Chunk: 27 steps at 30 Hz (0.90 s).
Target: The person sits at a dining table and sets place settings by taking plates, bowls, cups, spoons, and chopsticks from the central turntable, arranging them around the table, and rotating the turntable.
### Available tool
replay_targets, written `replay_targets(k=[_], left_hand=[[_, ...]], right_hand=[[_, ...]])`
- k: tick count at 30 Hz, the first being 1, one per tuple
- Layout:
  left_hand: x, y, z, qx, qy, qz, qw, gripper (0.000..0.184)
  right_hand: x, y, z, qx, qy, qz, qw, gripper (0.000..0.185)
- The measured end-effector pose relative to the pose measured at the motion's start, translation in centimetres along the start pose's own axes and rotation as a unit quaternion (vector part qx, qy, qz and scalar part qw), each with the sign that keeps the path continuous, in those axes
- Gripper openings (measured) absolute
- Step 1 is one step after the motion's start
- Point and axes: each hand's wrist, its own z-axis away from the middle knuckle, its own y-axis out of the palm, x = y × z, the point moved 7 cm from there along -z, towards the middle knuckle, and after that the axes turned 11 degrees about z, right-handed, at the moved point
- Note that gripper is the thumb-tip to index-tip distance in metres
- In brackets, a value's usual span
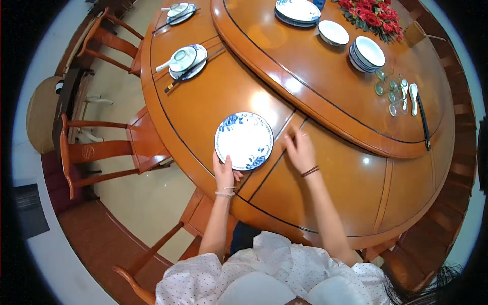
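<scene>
My left hand [224, 173] grips a white plate [244, 140] with a blue floral rim at its near edge, thumb on top and fingers beneath. The plate is over the wooden table's outer ring; whether it touches the wood I cannot tell. Just right of it, my right hand [301, 152] is apart from the plate, fingers loosely spread and slightly blurred, with nothing visible in them.
On the raised turntable [284, 86] are stacked plates [297, 11], a single bowl [333, 33], stacked bowls [367, 53], small glasses [392, 96], spoons [413, 99], black chopsticks [423, 122] and red flowers [371, 18]. Place settings [187, 61] lie left. Wooden chairs [101, 150] surround the table.
</scene>
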Motion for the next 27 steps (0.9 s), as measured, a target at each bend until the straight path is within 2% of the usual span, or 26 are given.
replay_targets(k=[2, 3, 5, 8, 9, 12, 15, 21, 25, 26, 27], left_hand=[[0.8, -0.5, -0.8, 0.004, -0.003, 0.008, 1.0, 0.048], [0.7, -0.5, -1.2, -0.007, -0.003, 0.018, 1.0, 0.048], [0.2, -0.6, -2.3, -0.027, 0.011, 0.041, 0.999, 0.047], [-0.3, -0.9, -3.9, -0.025, -0.002, 0.038, 0.999, 0.048], [-0.4, -0.9, -4.3, -0.025, -0.004, 0.041, 0.999, 0.048], [-0.6, -1.4, -5.8, -0.021, -0.021, 0.047, 0.998, 0.05], [-0.6, -2.1, -6.8, -0.022, -0.05, 0.045, 0.997, 0.051], [-0.9, -2.0, -7.0, 0.018, -0.081, -0.006, 0.997, 0.059], [-1.6, -2.4, -7.0, 0.036, -0.112, -0.126, 0.985, 0.065], [-2.0, -2.6, -7.1, 0.041, -0.13, -0.181, 0.974, 0.066], [-2.6, -2.7, -7.3, 0.042, -0.129, -0.18, 0.974, 0.066]], right_hand=[[2.1, 2.3, 0.7, -0.021, 0.032, -0.13, 0.991, 0.04], [2.3, 3.3, 0.5, -0.025, 0.033, -0.13, 0.991, 0.04], [2.9, 6.0, -0.6, 0.059, 0.06, -0.132, 0.988, 0.038], [4.1, 7.4, -1.4, 0.078, 0.096, -0.201, 0.972, 0.037], [4.5, 7.9, -2.0, 0.041, 0.074, -0.218, 0.972, 0.037], [4.9, 8.8, -3.3, 0.042, 0.085, -0.152, 0.984, 0.037], [5.5, 9.7, -3.9, 0.036, 0.1, -0.191, 0.976, 0.037], [5.5, 9.7, -3.9, 0.044, 0.125, -0.174, 0.976, 0.037], [5.5, 9.0, -4.0, -0.016, 0.084, -0.141, 0.986, 0.034], [5.3, 8.8, -3.7, 0.007, 0.119, -0.165, 0.979, 0.034], [5.0, 8.4, -3.5, 0.026, 0.157, -0.189, 0.969, 0.034]])
